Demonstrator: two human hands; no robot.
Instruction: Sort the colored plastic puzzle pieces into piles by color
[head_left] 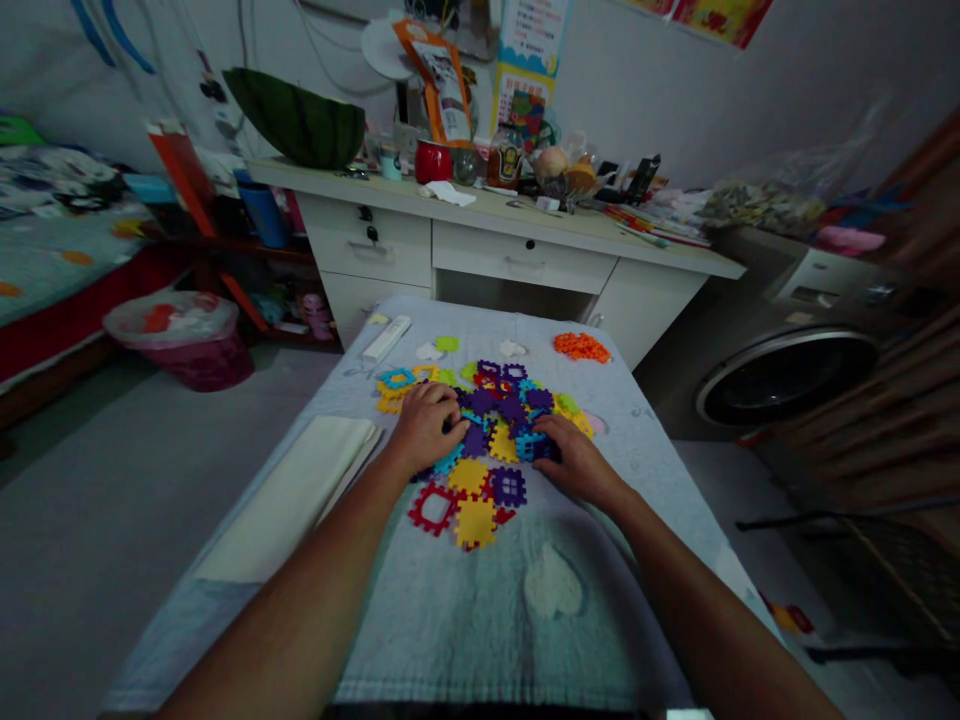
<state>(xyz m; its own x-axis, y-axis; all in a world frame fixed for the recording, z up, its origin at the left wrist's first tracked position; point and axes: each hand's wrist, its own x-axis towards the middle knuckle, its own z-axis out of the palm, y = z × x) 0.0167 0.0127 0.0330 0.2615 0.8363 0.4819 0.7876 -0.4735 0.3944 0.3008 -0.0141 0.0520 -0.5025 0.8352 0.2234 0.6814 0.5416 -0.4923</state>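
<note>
A heap of toothed plastic interlocking tiles in purple, yellow, blue, red and green lies on the cloth-covered table. My left hand is at the heap's left side, its fingers curled over dark purple tiles, partly hiding them. Across the heap, my right hand has its thumb and fingers around a dark purple tile with blue ones beside it. Nearer to me lie a yellow tile, a red frame-shaped tile and a purple window-shaped tile.
Orange small pieces form a separate pile at the table's far right. A white remote-like bar lies far left, and a folded cream cloth lies left of my forearm. Beyond stand a white desk and a washing machine.
</note>
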